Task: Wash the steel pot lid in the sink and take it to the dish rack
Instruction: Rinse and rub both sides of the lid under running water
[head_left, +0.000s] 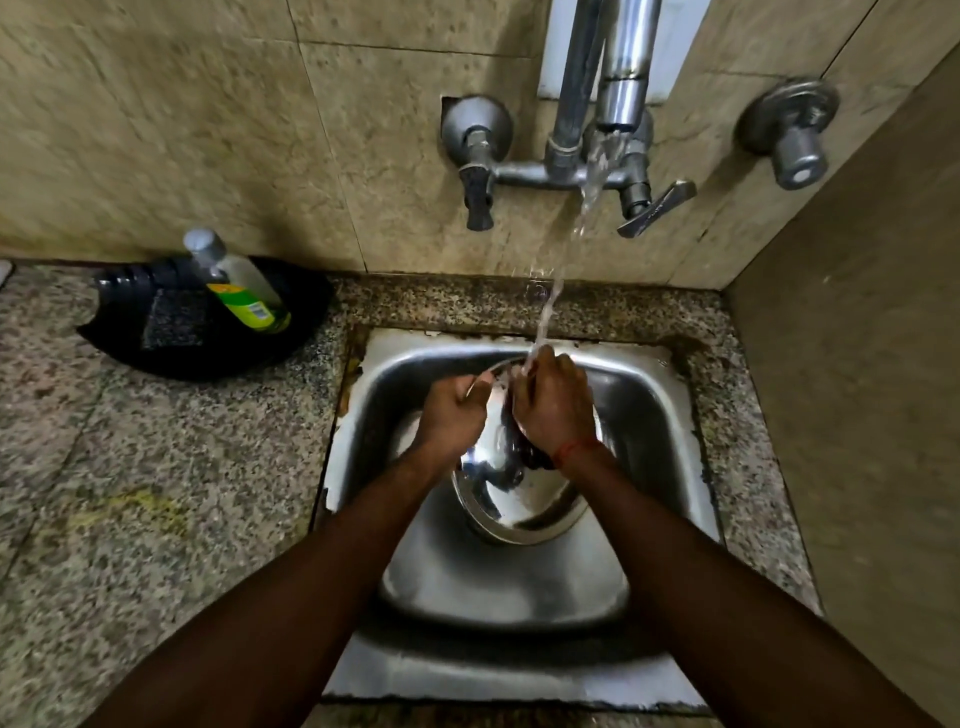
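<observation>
The steel pot lid (524, 499) is tilted up inside the steel sink (649, 395), its shiny face toward me and a knob near its middle. My left hand (449, 410) grips the lid's upper left rim. My right hand (553, 405) presses flat against the lid's upper part, fingers together, right under the running water (545, 312). Whether the right hand holds a scrubber is hidden. The lid's top edge is covered by both hands.
A wall tap (618, 93) runs above the sink, with valve handles at either side. On the granite counter (130, 467) at the left, a black tray (218, 358) holds a dish soap bottle (239, 286) and a scrub pad (174, 322). A wall closes the right side.
</observation>
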